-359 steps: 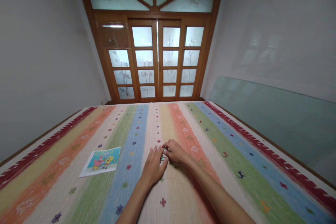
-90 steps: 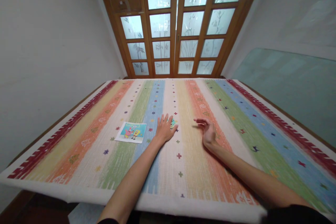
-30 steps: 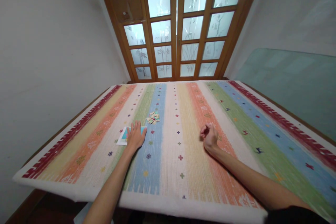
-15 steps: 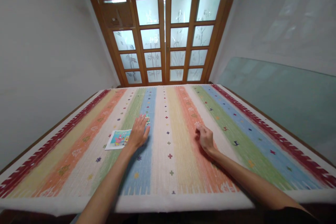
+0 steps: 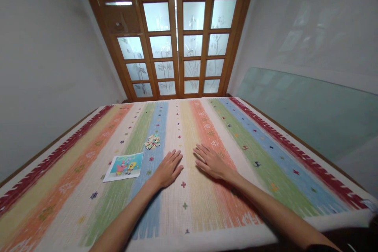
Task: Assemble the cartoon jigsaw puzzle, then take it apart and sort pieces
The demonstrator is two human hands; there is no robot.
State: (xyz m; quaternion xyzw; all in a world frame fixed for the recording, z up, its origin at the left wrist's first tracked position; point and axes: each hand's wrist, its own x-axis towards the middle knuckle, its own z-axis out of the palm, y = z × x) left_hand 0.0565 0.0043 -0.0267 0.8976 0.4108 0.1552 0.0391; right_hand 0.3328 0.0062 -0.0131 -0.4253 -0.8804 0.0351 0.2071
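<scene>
My left hand (image 5: 169,168) lies flat on the white stripe of the striped cloth (image 5: 201,201), fingers stretched and holding nothing. Opposite it, my right hand (image 5: 213,162) rests over the yellow and orange stripes, also open, with its fingertips pointing toward the left hand. A small heap of jigsaw puzzle pieces (image 5: 152,141) sits beyond and left of my left hand on the blue stripe. Nearer, a picture card (image 5: 124,167) with a pink and a yellow cartoon figure lies across the green stripe. Neither hand touches the heap or the card.
Wooden doors (image 5: 177,39) with frosted panes stand past the far edge of the bed-like surface. On the right a pale green panel (image 5: 295,106) leans along the wall. A white edge (image 5: 206,238) runs along the near side.
My left hand has moved right and nearer, off the puzzle pieces, uncovering them and the card. My right hand has shifted left and its curled fingers have opened out. The view has turned slightly.
</scene>
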